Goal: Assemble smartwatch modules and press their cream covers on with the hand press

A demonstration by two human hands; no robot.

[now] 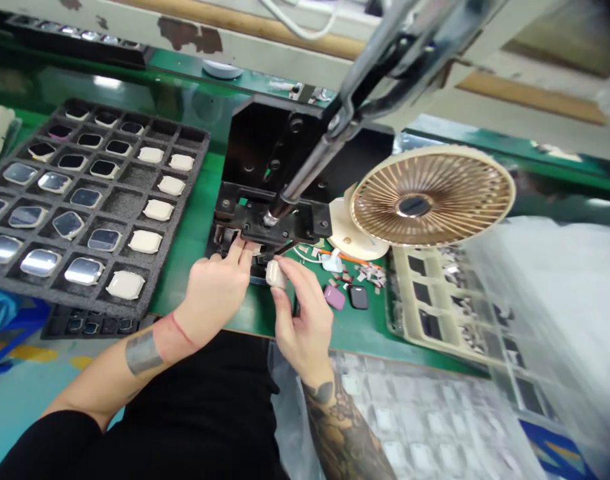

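Two hands are shown at the foot of one black lever press [275,180] standing on a green table [195,220]. The left hand [217,287] is laid with its fingers extended and loosely together, the fingertips touching the base of the press beneath its black plate; nothing is seen gripped in it. The right hand [302,313] is closed on one small cream-coloured watch case [275,273], pinched between thumb and forefinger and held just in front of the press base, close beside the left fingertips.

To the left, one dark foam tray [129,200] divided into square compartments is seen. Seven cream cases [145,241] lie one per compartment in its right-hand columns; further left, the compartments are filled with glossy dark or mirror-like square parts [85,270], too many at the blurred edge for an exact count; a few compartments are bare.

To the right of the press, one small beige desk fan [432,197] is seen tilted face-up. Below it, a pink case [334,297] and a dark case [358,297] lie side by side on the table among scattered small scraps [369,272]. One beige compartmented tray [429,300] lies at the right, its contents blurred. A clear blister sheet [425,420] is seen at the near edge.
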